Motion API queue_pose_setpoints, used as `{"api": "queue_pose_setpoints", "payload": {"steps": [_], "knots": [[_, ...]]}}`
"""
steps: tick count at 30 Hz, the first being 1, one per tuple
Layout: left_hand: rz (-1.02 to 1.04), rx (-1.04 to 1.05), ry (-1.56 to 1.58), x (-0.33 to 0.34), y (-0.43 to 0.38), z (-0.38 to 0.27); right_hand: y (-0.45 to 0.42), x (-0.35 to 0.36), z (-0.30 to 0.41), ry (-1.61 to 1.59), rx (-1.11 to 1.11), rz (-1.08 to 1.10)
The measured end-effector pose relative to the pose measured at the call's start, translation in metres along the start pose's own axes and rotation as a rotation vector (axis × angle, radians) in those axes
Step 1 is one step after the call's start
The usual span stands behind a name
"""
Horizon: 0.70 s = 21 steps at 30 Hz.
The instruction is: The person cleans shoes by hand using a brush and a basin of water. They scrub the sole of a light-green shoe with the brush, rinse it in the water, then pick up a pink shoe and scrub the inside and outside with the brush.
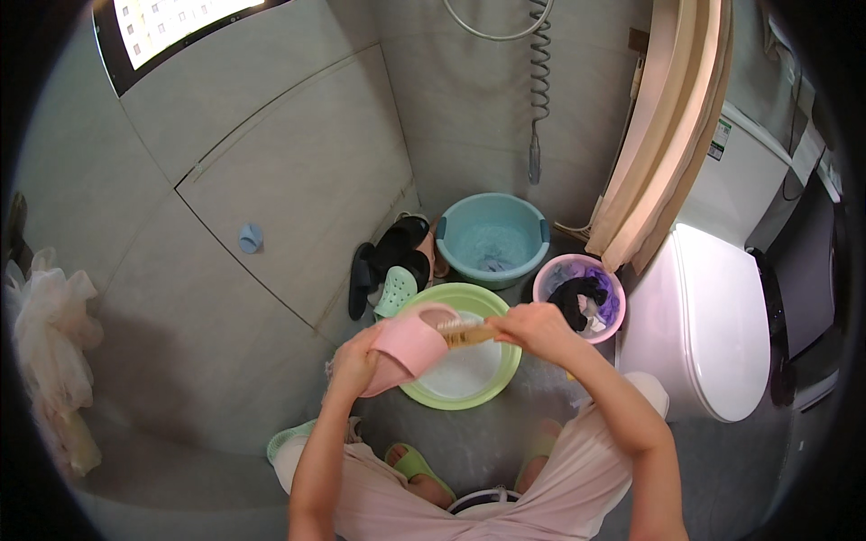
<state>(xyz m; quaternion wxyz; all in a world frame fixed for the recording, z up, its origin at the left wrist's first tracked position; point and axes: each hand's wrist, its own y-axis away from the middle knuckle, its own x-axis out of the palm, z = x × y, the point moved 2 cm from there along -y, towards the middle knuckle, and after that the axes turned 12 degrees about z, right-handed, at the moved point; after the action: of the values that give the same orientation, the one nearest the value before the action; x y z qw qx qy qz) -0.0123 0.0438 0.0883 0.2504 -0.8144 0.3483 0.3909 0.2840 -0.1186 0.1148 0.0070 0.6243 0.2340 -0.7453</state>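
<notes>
My left hand grips a pink slide slipper by its heel end and holds it tilted over the left part of a green basin. With my right hand I hold a scrubbing brush by its handle; its pale bristles are against or close to the slipper's toe end. Whitish, sudsy water shows in the green basin, which stands on the dark floor between my feet and the wall.
Behind stands a blue basin of water with cloth in it. Right of it, a pink basin holds clothes. Black slippers and a mint clog lie by the wall. A toilet and a beige curtain are at right.
</notes>
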Motion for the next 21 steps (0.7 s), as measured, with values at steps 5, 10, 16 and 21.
{"api": "queue_pose_setpoints", "payload": {"steps": [5,10,16,21], "knots": [[0.019,-0.087,0.578,0.037,0.0,0.043,-0.005,-0.003,0.005,-0.256,0.137,-0.166],[0.045,-0.507,1.337,0.045,-0.001,0.008,0.001,0.004,0.061,-0.445,0.213,-0.166],[0.158,-0.511,1.414,0.06,0.009,-0.001,-0.006,0.018,0.074,-0.121,-0.028,-0.095],[0.138,-0.517,1.157,0.055,0.004,-0.028,-0.021,0.004,0.023,-0.057,0.198,-0.3]]}}
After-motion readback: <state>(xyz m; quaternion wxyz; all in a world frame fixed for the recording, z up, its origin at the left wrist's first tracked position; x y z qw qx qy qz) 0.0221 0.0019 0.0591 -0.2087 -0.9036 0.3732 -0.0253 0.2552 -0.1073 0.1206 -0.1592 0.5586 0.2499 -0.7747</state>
